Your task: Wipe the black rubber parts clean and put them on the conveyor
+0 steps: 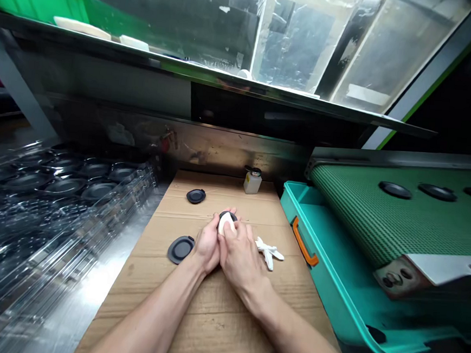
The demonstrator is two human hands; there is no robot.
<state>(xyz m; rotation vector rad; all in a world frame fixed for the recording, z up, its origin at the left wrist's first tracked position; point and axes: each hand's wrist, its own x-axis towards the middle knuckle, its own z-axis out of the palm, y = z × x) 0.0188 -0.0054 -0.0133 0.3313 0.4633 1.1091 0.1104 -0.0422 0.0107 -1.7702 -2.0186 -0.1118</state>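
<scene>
Over the middle of the cardboard sheet point(216, 316), my left hand point(207, 244) cups a round black plastic part point(223, 214), most of it covered. With bent fingers, my right hand point(242, 252) presses a folded white cloth point(226, 220) onto that part. Left of my hands lies a larger round black part with a small tab point(181, 249). Farther back is another black part point(196, 196). Just right of my right hand is a crumpled white piece, cloth or glove-like point(269, 250). A small whitish bottle with a black top point(252, 181) stands at the back.
On the left, clear plastic trays point(66, 185) hold several round black parts. At right, a green conveyor belt point(363, 214) carries black parts point(395, 190) above a teal bin point(335, 282) with an orange handle point(304, 244). A metal ledge point(210, 76) crosses overhead.
</scene>
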